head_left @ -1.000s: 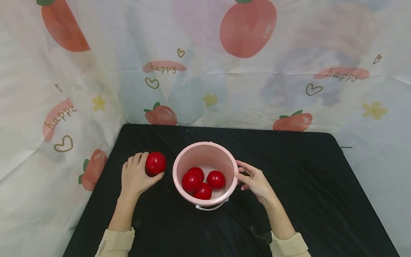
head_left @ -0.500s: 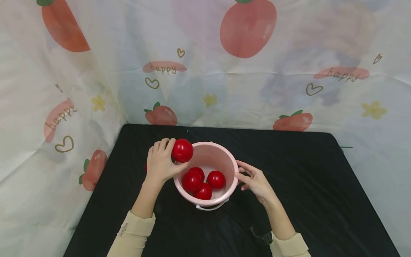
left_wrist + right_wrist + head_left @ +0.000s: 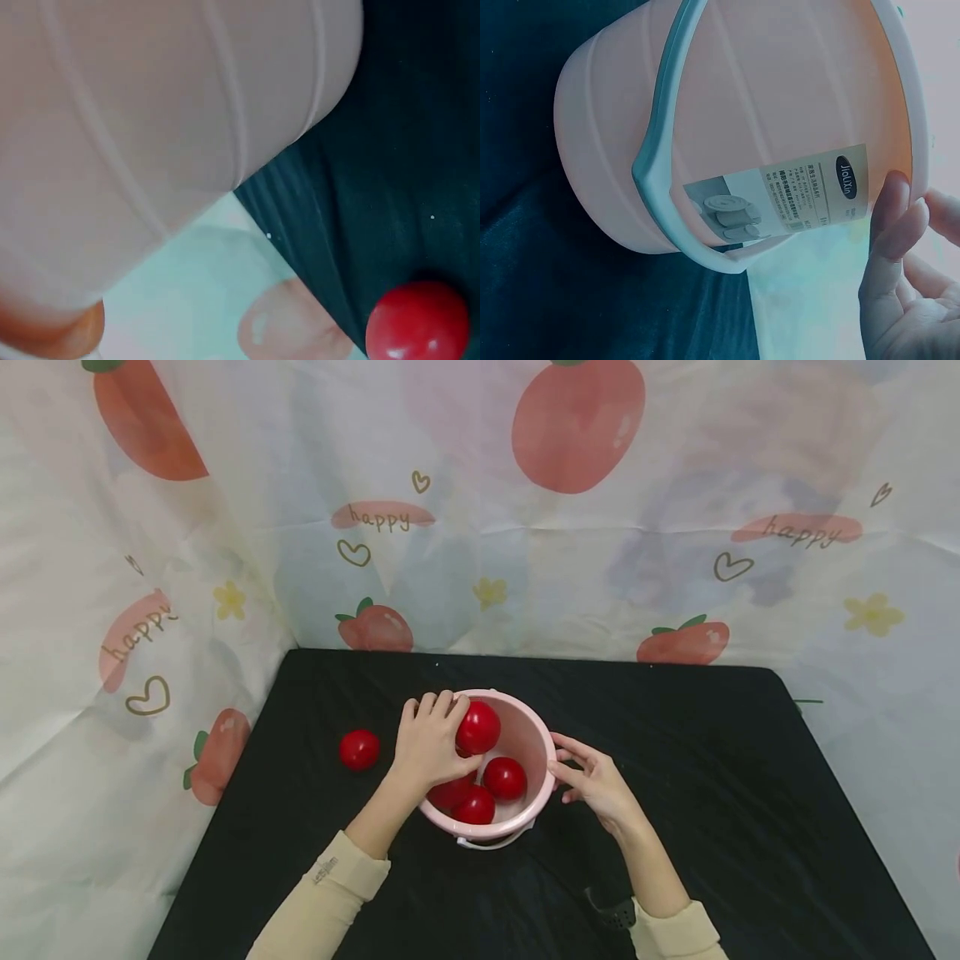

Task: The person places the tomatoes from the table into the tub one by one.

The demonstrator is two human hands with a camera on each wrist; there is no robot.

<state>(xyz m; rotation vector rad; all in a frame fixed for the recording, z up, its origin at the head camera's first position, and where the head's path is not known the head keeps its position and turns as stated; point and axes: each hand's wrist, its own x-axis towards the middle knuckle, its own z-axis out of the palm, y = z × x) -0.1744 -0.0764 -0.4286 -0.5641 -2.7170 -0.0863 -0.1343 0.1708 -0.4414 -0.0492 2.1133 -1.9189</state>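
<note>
My left hand (image 3: pixel 433 739) grips a shiny red ball (image 3: pixel 478 727) over the left side of a pink bucket (image 3: pixel 541 745), fingers on its far side and thumb below. Several more red balls lie at the bottom of the bucket; the hand partly hides those on the left. At the right rim, my right hand (image 3: pixel 600 785) pinches the bucket's edge between thumb and fingers, which the right wrist view shows up close. Another red ball (image 3: pixel 359 750) rests on the black tabletop, left of the bucket, and appears in the left wrist view too as a red ball (image 3: pixel 418 322).
A black cloth (image 3: pixel 712 760) covers the table. The bucket's pale handle (image 3: pixel 660 172) hangs down on the near side, by a printed label (image 3: pixel 784 191). Behind and to the left hangs a fruit-patterned curtain (image 3: pixel 450 568).
From the table left of the bucket, my left hand has lifted a red ball and carried it right, over the bucket. My right hand and the bucket have stayed in place.
</note>
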